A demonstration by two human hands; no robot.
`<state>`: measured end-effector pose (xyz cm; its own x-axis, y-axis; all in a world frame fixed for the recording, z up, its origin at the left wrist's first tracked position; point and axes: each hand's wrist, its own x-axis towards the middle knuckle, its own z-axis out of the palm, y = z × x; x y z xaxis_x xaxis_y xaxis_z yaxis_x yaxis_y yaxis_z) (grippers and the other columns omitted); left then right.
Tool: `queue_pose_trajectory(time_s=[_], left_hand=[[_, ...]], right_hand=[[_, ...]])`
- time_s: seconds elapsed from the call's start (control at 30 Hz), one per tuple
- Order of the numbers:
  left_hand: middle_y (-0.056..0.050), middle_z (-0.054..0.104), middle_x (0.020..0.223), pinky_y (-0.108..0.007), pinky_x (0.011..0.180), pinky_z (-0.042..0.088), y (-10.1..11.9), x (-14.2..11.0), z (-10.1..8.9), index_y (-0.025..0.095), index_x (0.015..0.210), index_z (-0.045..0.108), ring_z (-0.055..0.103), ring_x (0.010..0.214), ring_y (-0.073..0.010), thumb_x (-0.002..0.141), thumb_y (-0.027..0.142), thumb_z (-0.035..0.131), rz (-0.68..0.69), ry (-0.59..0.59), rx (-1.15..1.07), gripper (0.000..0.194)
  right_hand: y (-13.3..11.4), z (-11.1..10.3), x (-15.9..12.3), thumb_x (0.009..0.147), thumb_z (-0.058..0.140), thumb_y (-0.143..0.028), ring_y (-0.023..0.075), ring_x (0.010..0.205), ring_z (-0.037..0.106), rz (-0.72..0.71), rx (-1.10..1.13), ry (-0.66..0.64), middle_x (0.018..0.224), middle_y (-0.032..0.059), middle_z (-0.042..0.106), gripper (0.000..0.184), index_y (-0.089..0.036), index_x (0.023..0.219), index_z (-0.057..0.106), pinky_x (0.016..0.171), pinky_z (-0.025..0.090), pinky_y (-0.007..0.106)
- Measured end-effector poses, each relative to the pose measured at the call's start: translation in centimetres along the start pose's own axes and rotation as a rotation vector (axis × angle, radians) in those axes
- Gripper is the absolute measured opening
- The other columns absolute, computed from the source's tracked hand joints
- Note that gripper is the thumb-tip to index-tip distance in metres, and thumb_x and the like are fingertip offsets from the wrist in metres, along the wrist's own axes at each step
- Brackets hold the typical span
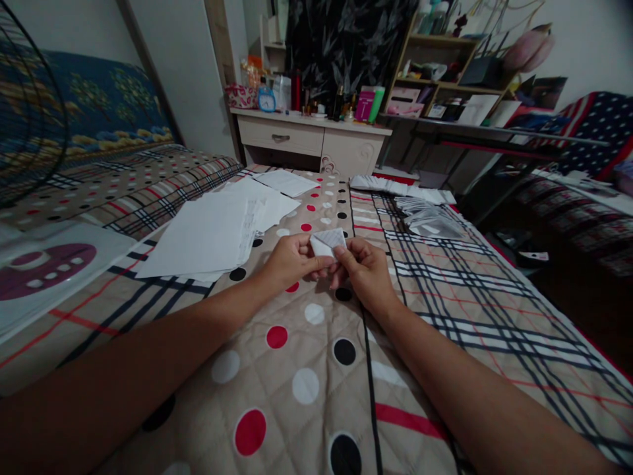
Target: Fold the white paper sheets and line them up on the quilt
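Between my two hands, just above the bed, is a small folded piece of white paper [327, 243] with a diagonal flap and faint printed lines. My left hand [291, 258] pinches its left side with thumb and fingers. On the other side, my right hand [368, 269] grips the paper's right edge, the thumb lying on its front. The fingertips behind and under the paper are partly hidden. Left of my hands lies a spread stack of white paper sheets [198, 231]. To the right are several small folded paper pieces [430, 218] in a fanned pile.
The bed has a quilted cover [297, 422] with dots and plaid. A plastic bag with a purple print [49, 270] lies at left. A strip of folded papers [395, 187] lies at the bed's far edge. Beyond stands a white dresser [281, 135]; a fan guard [30, 99] is upper left.
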<state>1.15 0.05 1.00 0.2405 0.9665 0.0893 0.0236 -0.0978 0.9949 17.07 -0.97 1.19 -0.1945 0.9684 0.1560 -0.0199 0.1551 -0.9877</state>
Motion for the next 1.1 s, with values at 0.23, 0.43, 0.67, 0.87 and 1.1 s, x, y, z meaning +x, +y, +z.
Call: queue_pose_trajectory(time_s=[0.23, 0.43, 0.67, 0.87, 1.1], left_hand=[[0.003, 0.057, 0.043, -0.018, 0.03, 0.037, 0.5, -0.3, 0.0, 0.013, 0.07, 0.057, 0.049, 0.029, -0.0092, 0.082, 0.043, 0.063, -0.023, 0.076, 0.149, 0.033], [0.004, 0.05, 0.039, -0.016, 0.03, 0.033, -0.2, -0.2, -0.4, 0.016, 0.061, 0.052, 0.044, 0.028, -0.0074, 0.088, 0.059, 0.046, 0.023, 0.14, 0.162, 0.051], [0.004, 0.054, 0.043, -0.016, 0.029, 0.029, 0.7, -0.5, -0.1, 0.014, 0.064, 0.06, 0.046, 0.031, -0.0071, 0.078, 0.044, 0.068, 0.084, 0.149, 0.286, 0.033], [0.003, 0.055, 0.043, -0.017, 0.028, 0.032, 0.4, -0.3, -0.1, 0.015, 0.07, 0.061, 0.047, 0.029, -0.0088, 0.086, 0.047, 0.056, 0.022, 0.141, 0.139, 0.036], [0.004, 0.056, 0.051, -0.014, 0.031, 0.029, -0.2, 0.6, -1.6, 0.013, 0.074, 0.061, 0.046, 0.032, -0.0047, 0.077, 0.044, 0.07, 0.113, 0.347, 0.07, 0.032]], right_hand=[[0.0, 0.3, 0.0, 0.08, 0.064, -0.038, 0.0125, 0.039, 0.059, 0.046, 0.055, -0.091, 0.06, -0.0014, 0.065, 0.022, -0.021, 0.074, 0.052, 0.037, 0.043, 0.021], [0.0, 0.4, 0.0, 0.079, 0.065, -0.036, 0.0109, 0.036, 0.057, 0.076, 0.048, -0.137, 0.055, -0.0026, 0.064, 0.022, -0.019, 0.073, 0.052, 0.034, 0.04, 0.018], [0.2, 0.3, -0.3, 0.078, 0.066, -0.04, 0.0088, 0.03, 0.051, 0.114, -0.019, -0.271, 0.049, -0.0044, 0.06, 0.026, -0.017, 0.074, 0.054, 0.03, 0.034, 0.015], [-0.2, 0.0, -0.2, 0.08, 0.064, -0.042, 0.0081, 0.032, 0.05, 0.077, 0.024, -0.248, 0.05, -0.0027, 0.06, 0.03, -0.017, 0.066, 0.053, 0.032, 0.033, 0.016], [-0.2, -0.6, 0.1, 0.08, 0.064, -0.037, 0.0095, 0.034, 0.052, 0.014, 0.025, -0.041, 0.053, -0.0025, 0.061, 0.026, -0.019, 0.065, 0.053, 0.034, 0.035, 0.019]])
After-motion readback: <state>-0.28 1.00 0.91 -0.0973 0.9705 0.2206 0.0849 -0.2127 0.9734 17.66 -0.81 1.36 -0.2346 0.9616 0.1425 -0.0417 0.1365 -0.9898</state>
